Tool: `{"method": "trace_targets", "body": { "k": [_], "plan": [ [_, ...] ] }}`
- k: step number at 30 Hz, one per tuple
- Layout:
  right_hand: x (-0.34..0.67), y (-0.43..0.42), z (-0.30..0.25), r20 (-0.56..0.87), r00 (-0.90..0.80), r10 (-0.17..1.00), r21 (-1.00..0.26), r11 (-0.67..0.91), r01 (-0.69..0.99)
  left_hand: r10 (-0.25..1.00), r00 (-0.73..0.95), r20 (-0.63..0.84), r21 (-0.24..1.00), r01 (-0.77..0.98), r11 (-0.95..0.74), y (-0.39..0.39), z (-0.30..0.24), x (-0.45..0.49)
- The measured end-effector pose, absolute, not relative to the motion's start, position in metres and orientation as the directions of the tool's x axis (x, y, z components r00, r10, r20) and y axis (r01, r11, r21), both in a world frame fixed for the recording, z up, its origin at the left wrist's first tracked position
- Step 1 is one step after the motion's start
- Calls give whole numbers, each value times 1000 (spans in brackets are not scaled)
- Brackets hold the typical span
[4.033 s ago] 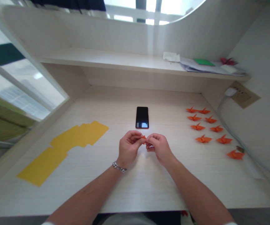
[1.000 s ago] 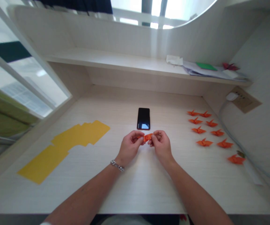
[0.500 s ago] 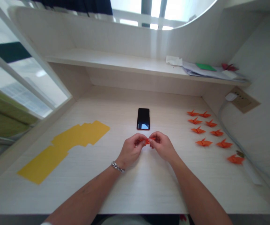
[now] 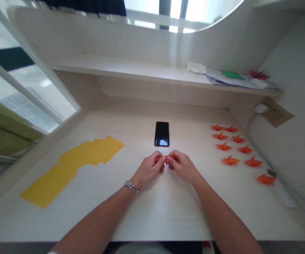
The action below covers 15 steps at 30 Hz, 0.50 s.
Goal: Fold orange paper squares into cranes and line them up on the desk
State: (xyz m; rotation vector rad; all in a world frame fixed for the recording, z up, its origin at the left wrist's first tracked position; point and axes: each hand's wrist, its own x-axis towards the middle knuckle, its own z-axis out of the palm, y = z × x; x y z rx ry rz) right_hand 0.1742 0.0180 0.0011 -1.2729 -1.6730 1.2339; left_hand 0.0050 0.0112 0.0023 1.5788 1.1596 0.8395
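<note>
Between my two hands is a small folded piece of orange paper (image 4: 166,159), mostly covered by the fingers. My left hand (image 4: 150,167) pinches its left side with thumb and fingers closed. The right side is gripped by my right hand (image 4: 183,165), its thumb pressed near the middle of the paper. Both hands are over the pale desk (image 4: 165,211), just in front of a black phone (image 4: 162,134) lying flat. How the paper is folded cannot be made out.
Several orange paper cranes (image 4: 230,161) stand in rows at the right. Yellow paper sheets (image 4: 89,153) lie overlapping on the left. A grey cable (image 4: 263,155) runs from a wall socket (image 4: 276,113) along the right edge. Papers (image 4: 234,80) rest on the shelf above.
My fingers have shifted slightly around the orange paper, and less of it shows between them. Both hands stay in nearly the same place.
</note>
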Motion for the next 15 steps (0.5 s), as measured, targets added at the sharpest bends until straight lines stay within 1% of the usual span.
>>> {"method": "trace_targets", "body": {
  "k": [2, 4, 7, 10, 12, 15],
  "plan": [
    [174, 20, -2, -104, -295, 950, -977, -42, 211, 945, 326, -4, 952, 291, -96, 12, 4, 4],
    [175, 22, -4, -166, -312, 936, -979, -117, 170, 947, 321, 13, 949, 295, -113, 12, 6, 4],
    [179, 22, -2, -186, -354, 916, -971, -116, 208, 946, 321, 31, 936, 323, -140, 13, 9, 3],
    [182, 21, 5, -222, -420, 880, -965, -135, 227, 932, 362, 10, 938, 320, -134, 13, 12, 2],
    [182, 20, 9, -251, -444, 860, -966, -196, 167, 920, 391, -24, 961, 261, -86, 14, 11, 2],
    [181, 19, 13, -246, -462, 852, -953, -300, -47, 908, 412, -78, 997, 55, 61, 14, 8, 4]
  ]
}}
